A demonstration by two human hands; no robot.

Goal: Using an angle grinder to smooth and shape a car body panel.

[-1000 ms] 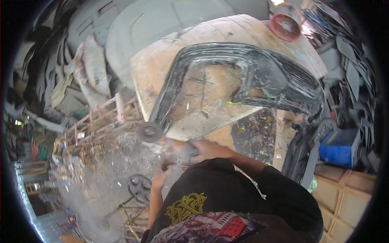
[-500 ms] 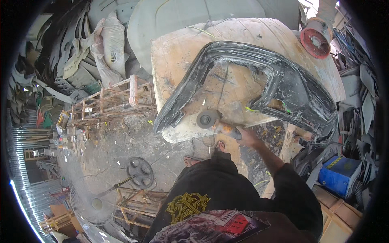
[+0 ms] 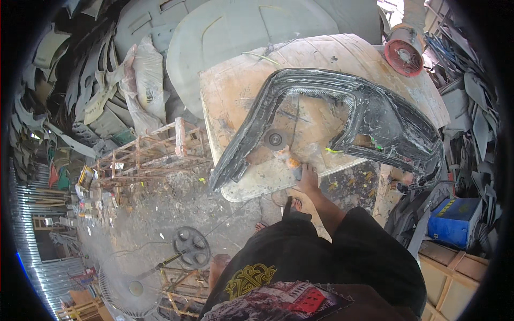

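My right hand is closed around the body of an angle grinder. The grinder's round grey disc is over the inner edge of the left arm of a large black curved moulded panel. Whether the disc touches the panel I cannot tell. White dust and scuffs cover much of the panel, which lies on a worn, pale board. A patch of bare skin beside my clothing, at the lower middle, looks like part of my left arm or hand; its fingers do not show.
A pedestal fan with a round black base lies at the lower left. Wooden frames stand left of the board. A red-rimmed blower is at the far right, a blue box at the right. Stacked panels fill the back left.
The grinder has moved from near the board's front edge up to the panel's left arm, with my right hand following. The whole view has shifted slightly.
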